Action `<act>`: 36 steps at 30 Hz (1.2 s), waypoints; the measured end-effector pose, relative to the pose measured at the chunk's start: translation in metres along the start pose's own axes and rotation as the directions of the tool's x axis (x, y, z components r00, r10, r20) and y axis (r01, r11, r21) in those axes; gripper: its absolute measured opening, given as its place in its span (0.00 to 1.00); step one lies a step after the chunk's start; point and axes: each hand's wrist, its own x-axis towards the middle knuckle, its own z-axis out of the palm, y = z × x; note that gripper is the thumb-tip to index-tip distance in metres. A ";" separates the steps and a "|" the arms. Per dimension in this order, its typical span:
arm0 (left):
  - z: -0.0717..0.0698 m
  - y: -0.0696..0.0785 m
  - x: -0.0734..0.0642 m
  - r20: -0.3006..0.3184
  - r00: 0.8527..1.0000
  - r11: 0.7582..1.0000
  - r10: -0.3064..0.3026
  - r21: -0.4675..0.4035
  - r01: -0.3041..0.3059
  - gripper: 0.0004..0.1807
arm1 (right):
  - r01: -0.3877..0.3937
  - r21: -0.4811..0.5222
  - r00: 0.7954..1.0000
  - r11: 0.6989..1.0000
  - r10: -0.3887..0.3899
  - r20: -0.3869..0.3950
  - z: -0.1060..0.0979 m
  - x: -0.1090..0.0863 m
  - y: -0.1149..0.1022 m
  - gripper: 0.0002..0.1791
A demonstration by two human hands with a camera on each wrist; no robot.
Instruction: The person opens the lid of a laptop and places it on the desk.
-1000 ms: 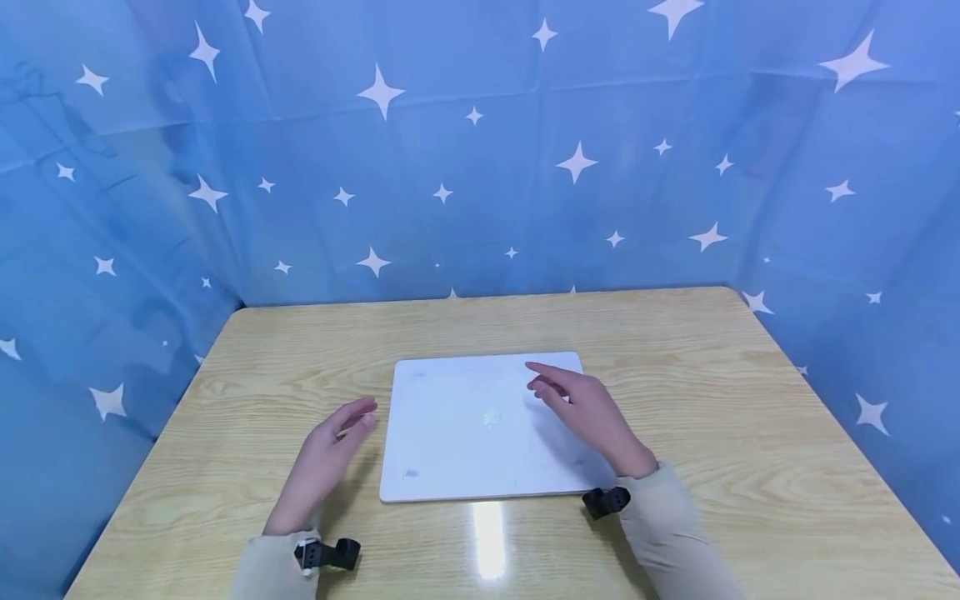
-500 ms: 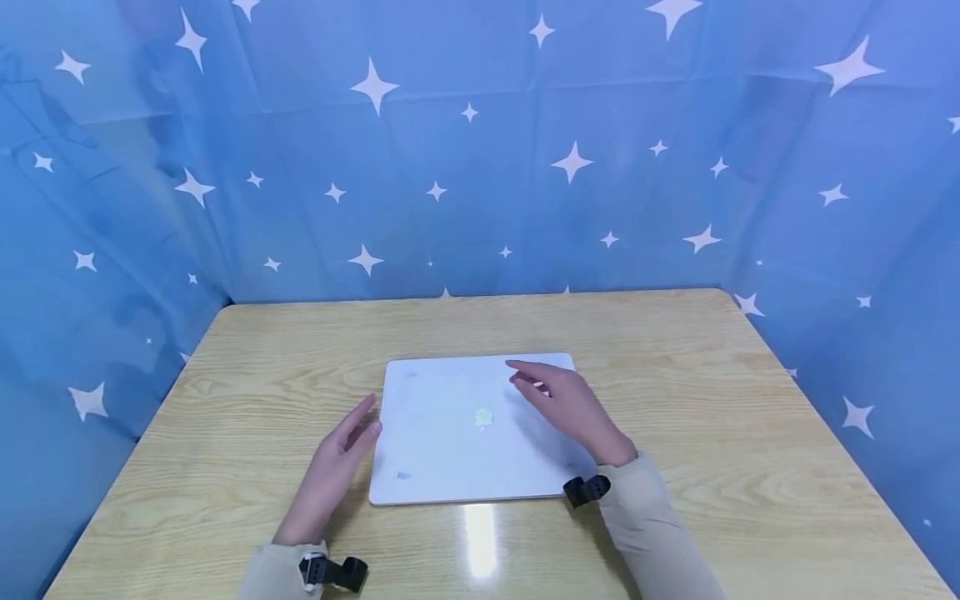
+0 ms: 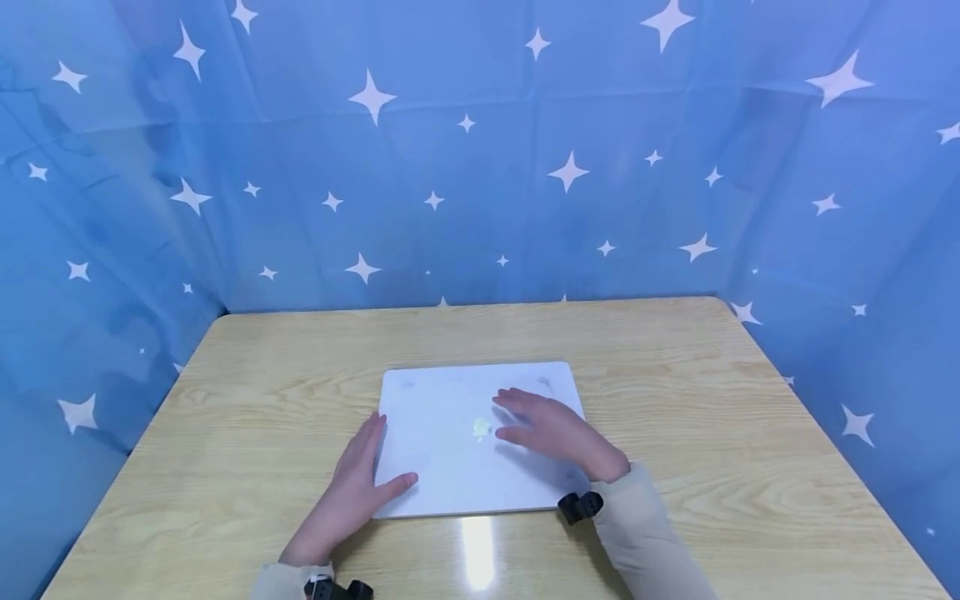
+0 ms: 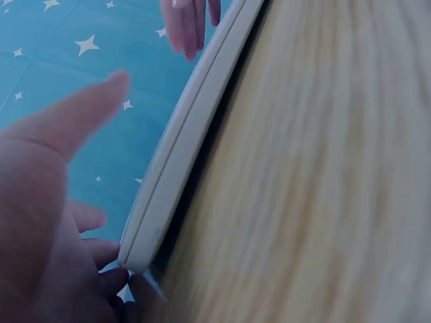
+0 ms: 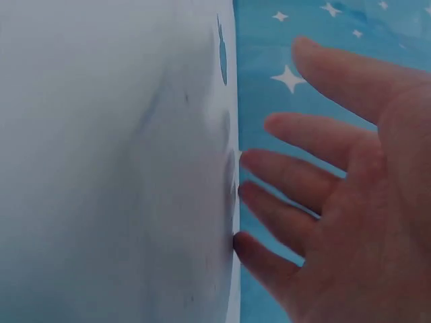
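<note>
A closed white laptop lies flat on the wooden table, a pale apple-shaped logo in the middle of its lid. My left hand is at the laptop's left side. Its fingers lie along that edge, and the thumb stretches over the lid. In the left wrist view the fingertips meet a corner of the laptop, with the thumb raised away. My right hand is over the right half of the lid, fingers spread and relaxed. The right wrist view shows its little fingertip right at the lid's surface.
Wooden tabletop surrounds the laptop on every side. A blue cloth with white stars hangs behind the table and along both sides. Small black cameras sit on both wrists, the right one near the laptop's front right corner.
My left hand has moved right to the laptop's left edge, its thumb now spread over the lid. My right hand has come lower and a little left over the lid. The laptop stays closed.
</note>
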 end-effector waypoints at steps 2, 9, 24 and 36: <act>0.002 0.000 -0.002 0.003 1.000 0.998 0.012 0.054 -0.012 0.56 | 0.013 -0.029 0.999 0.999 -0.012 0.034 0.003 0.000 -0.002 0.33; 0.006 0.002 -0.006 -0.003 0.998 0.986 0.065 0.152 -0.064 0.62 | 0.065 -0.198 0.995 0.978 -0.050 0.081 0.018 0.004 -0.015 0.27; 0.005 0.000 -0.011 0.096 0.990 0.956 0.099 0.269 -0.121 0.70 | 0.042 -0.276 0.985 0.960 0.006 0.170 0.026 -0.004 -0.037 0.43; 0.003 0.008 -0.013 0.074 0.996 0.959 0.059 0.272 -0.077 0.72 | 0.162 -0.394 0.972 0.905 -0.078 0.222 0.033 -0.009 -0.048 0.55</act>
